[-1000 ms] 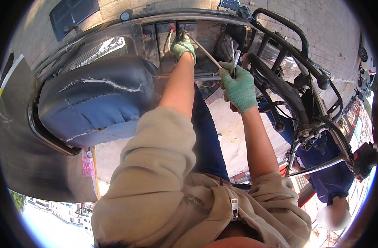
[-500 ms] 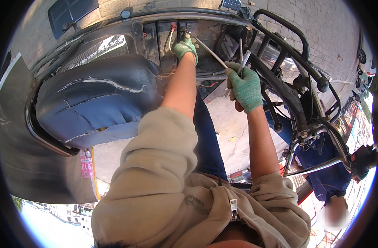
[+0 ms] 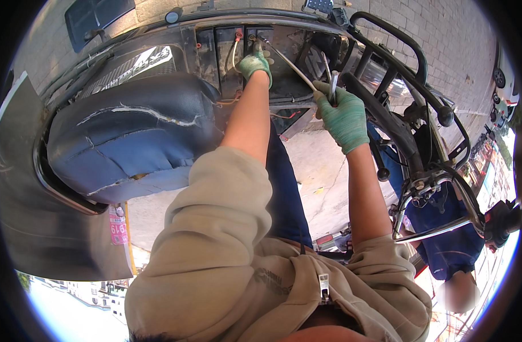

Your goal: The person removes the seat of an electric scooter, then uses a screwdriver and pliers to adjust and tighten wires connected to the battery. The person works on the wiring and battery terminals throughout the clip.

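My left hand (image 3: pixel 255 65), in a green glove, is closed at a battery terminal (image 3: pixel 252 39) beside the head of a long metal wrench; what its fingers hold is hard to make out. Gloved too, my right hand (image 3: pixel 342 118) grips the wrench's long shaft (image 3: pixel 289 66) together with a short chrome tool (image 3: pixel 333 86). The dark batteries (image 3: pixel 228 65) sit in an open compartment of a vehicle, with a red-capped terminal (image 3: pixel 238 35) and a pale cable left of my left fingers. A cracked dark seat (image 3: pixel 130 142) lies left of my forearm.
The black frame bars and handlebar (image 3: pixel 409 148) crowd the right side. A metal panel (image 3: pixel 50 222) curves along the left. Another person in blue (image 3: pixel 449 239) is at the lower right. Paving (image 3: pixel 443 51) and parked vehicles (image 3: pixel 503 80) lie beyond.
My right hand has shifted steadily right and slightly upward with the tools, swinging the long shaft a little. My left hand stays at the terminal with only a slight shift.
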Demonstrator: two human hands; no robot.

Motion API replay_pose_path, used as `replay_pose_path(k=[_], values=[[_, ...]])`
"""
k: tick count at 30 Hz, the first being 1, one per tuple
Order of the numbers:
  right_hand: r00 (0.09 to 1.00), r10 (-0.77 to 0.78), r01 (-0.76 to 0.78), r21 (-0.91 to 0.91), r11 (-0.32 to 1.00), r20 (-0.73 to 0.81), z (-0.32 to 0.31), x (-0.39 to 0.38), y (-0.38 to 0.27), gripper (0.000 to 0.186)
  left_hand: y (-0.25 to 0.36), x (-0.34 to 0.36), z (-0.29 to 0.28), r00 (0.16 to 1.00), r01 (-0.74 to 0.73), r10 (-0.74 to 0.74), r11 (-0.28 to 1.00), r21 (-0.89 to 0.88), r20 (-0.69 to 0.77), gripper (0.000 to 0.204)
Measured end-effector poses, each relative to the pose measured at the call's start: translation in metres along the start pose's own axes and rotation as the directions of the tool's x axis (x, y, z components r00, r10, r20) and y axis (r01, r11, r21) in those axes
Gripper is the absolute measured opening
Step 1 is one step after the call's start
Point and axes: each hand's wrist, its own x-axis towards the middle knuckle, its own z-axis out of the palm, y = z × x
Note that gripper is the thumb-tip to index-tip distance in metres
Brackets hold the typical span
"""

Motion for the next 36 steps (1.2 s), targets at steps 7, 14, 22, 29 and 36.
replay_pose_path(k=[7,14,22,29,36], values=[[0.971,-0.224,0.240,-0.328,0.914,0.085,0.016,0.009,0.004,0.032,-0.007,0.008,-0.003,0.997,-0.052,0.043,0.986,0.161,0.058,0.050],[0.978,-0.205,0.201,0.071,0.977,0.046,0.021,0.000,-0.002,0.025,-0.018,0.056,-0.011,0.995,0.093,-0.093,0.995,0.026,0.034,0.063],[0.984,-0.179,0.175,0.129,0.976,0.015,0.031,0.006,-0.003,0.025,-0.032,0.072,-0.013,1.000,-0.014,0.016,0.991,0.132,-0.010,0.054],[0.952,-0.305,0.303,0.092,0.949,0.006,0.034,0.006,-0.001,0.026,-0.053,0.081,-0.019,0.888,-0.368,0.460,0.700,0.612,0.007,0.043],[0.966,-0.259,0.258,0.043,0.965,0.019,0.027,0.008,-0.003,0.025,-0.034,0.059,-0.001,0.949,0.075,0.309,-0.012,0.997,-0.068,0.070]])
